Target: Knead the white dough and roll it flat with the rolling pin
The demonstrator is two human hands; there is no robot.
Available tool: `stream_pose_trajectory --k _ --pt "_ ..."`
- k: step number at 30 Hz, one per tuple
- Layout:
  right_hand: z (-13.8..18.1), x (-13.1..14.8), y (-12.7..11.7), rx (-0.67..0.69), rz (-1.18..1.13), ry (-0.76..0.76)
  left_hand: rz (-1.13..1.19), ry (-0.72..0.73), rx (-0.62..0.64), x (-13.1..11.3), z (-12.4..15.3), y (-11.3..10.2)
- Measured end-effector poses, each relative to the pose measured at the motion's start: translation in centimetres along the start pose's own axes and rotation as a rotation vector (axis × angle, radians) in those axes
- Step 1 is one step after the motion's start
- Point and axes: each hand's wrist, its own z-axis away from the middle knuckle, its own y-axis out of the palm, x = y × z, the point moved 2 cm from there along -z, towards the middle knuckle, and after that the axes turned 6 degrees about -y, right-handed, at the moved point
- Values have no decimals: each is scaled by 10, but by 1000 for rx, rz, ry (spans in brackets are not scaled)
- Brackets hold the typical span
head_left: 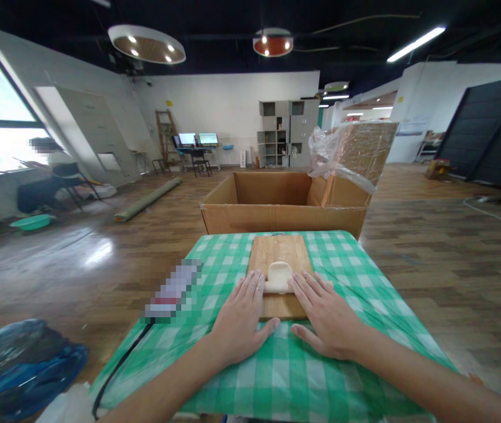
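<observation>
A wooden cutting board (272, 249) lies on a table with a green-and-white checked cloth. On it is a flat, rounded piece of pale dough (280, 271), crossed near its lower part by a light rolling pin (271, 287). My left hand (242, 320) rests flat with stretched fingers over the pin's left end. Over the right end lies my right hand (327, 320), fingers also outstretched and slightly spread. Both thumbs point inward, apart from each other, near the board's front edge. The hands cover most of the pin's ends.
Left of the board, a blurred-out flat object (173, 291) with a black cable lies on the checked cloth (343, 264). Beyond the table stands a large open cardboard box (272, 217). A blue plastic bag (25, 367) is at lower left. A person (43, 173) sits far left.
</observation>
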Motion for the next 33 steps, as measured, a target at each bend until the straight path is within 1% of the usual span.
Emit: stream_pose_trajectory --k 6,12,22,29,33 --pt "1 -2 1 23 -3 -1 -7 5 24 0 -2 -5" --pt "-8 -14 2 -6 -14 7 3 -5 -6 4 -19 -2" --pt "-56 -54 5 15 -10 56 4 -62 -66 24 -66 18" --pt "-84 -81 8 46 29 71 13 -102 -37 36 -89 25" --pt "-99 -97 16 49 47 34 -7 -50 -19 45 -104 31"
